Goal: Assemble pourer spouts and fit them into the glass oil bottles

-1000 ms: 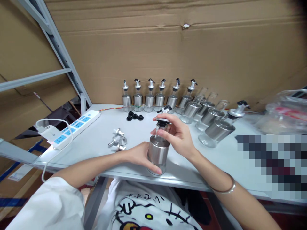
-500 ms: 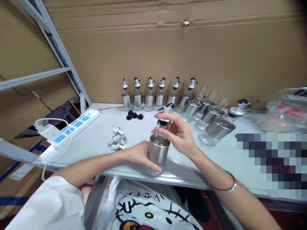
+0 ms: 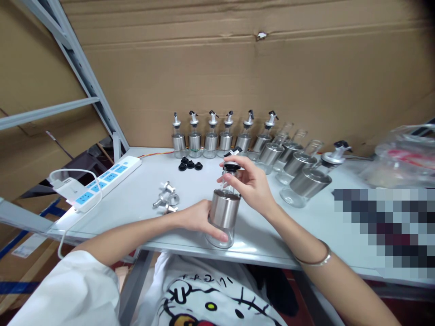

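A glass oil bottle with a steel sleeve stands near the table's front edge, leaning slightly. My left hand is wrapped round its lower body, thumb across the front. At the neck, my right hand has its fingers closed on the pour spout, a silver cap with a black stopper and black flip lid. The spout sits at the bottle's mouth; whether it is fully seated I cannot tell. Left of the bottle lie several loose silver spout tops. Behind them is a cluster of black stoppers.
Several bottles with spouts line the cardboard wall. Open-necked bottles and one spouted bottle stand at right. A white power strip lies at left. Plastic bags are at far right.
The spout in my right hand has tipped and shifted slightly left at the bottle's neck. My left hand keeps its hold on the bottle, which leans a little more.
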`<action>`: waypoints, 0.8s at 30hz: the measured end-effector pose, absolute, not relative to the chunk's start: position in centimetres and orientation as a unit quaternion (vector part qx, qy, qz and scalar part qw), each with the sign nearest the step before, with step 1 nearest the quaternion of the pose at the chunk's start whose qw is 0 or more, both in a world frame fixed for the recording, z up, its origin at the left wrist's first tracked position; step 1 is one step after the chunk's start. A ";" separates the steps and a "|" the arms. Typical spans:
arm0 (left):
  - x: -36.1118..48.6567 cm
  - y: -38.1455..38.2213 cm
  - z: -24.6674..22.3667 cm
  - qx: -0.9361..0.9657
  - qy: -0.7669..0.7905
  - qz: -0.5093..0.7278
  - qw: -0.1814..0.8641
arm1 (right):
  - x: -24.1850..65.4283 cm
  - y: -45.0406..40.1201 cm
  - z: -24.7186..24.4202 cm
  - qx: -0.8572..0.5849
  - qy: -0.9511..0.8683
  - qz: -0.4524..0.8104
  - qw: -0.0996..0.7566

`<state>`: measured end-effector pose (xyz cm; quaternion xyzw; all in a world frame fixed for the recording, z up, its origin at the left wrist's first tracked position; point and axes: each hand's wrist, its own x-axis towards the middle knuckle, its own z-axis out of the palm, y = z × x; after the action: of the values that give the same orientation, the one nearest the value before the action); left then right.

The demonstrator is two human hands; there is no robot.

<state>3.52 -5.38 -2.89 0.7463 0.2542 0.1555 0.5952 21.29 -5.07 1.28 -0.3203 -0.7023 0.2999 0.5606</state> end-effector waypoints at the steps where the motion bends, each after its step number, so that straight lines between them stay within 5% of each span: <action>1: 3.5 -5.4 -2.9 0.747 0.255 0.155 0.595 | 21.3 -5.1 1.3 -0.320 -0.710 0.282 0.560; 16: 3.4 -5.5 -2.8 0.743 0.268 0.156 0.593 | 21.1 -6.1 1.7 -0.343 -0.727 0.216 0.554; 24: 3.3 -5.3 -3.5 0.714 0.275 0.185 0.617 | 20.9 -5.5 0.8 -0.303 -0.711 0.364 0.520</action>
<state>3.32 -5.34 -3.52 0.7143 0.2750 0.1845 0.6165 20.88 -5.53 0.83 -0.3033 -0.7110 0.3640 0.5197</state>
